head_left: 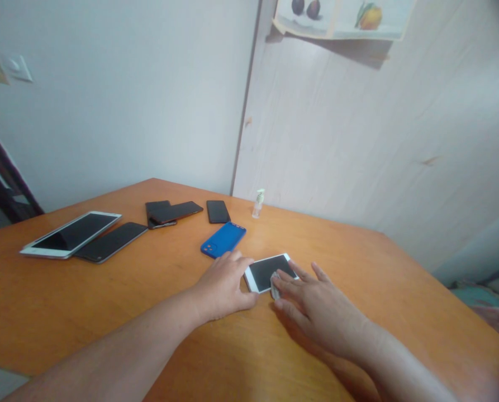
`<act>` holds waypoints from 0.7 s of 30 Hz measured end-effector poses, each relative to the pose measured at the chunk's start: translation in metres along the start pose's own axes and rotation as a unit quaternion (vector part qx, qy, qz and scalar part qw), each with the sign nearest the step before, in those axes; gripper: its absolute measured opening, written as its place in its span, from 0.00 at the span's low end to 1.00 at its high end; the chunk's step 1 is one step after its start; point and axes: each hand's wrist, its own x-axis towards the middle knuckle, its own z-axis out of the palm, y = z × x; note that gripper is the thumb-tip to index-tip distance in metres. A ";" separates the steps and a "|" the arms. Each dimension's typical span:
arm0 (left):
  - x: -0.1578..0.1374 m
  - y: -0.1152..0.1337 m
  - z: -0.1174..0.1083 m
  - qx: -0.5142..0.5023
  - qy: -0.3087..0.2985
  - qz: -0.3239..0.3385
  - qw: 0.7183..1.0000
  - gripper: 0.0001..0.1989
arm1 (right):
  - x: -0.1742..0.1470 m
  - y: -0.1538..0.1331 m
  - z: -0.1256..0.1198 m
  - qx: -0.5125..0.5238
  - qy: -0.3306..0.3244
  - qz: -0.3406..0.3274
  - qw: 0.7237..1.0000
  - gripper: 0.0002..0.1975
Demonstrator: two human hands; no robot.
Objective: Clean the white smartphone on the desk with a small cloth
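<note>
A white smartphone (262, 274) with a dark screen lies flat on the wooden table. My left hand (224, 285) grips its left end, the thumb at the near corner and the fingers at the far one. Under the fingertips of my right hand (316, 301) a small whitish cloth (275, 286) is pressed against the phone's near right part. The palm side of that hand is hidden. Just beyond my left hand lies a blue phone case (224, 240) with its camera cutouts toward the left.
A small clear pump bottle (258, 204) stands near the wall. Farther back lie a black phone (218, 211) and two dark phones, one resting on another (177, 212). At left, a white tablet (73, 234) adjoins a large dark phone (113, 242). The table (148, 301) meets the wall behind.
</note>
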 end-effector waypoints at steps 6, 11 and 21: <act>0.000 0.002 -0.002 -0.003 -0.007 -0.007 1.000 0.25 | 0.004 0.000 0.003 0.003 0.021 0.009 1.000 0.24; -0.001 0.002 -0.003 -0.004 -0.004 -0.004 1.000 0.25 | 0.007 0.003 0.009 0.040 0.010 -0.018 0.999 0.25; -0.004 -0.004 0.008 -0.028 0.024 -0.015 0.999 0.35 | 0.010 -0.004 0.014 0.051 0.017 -0.047 0.997 0.26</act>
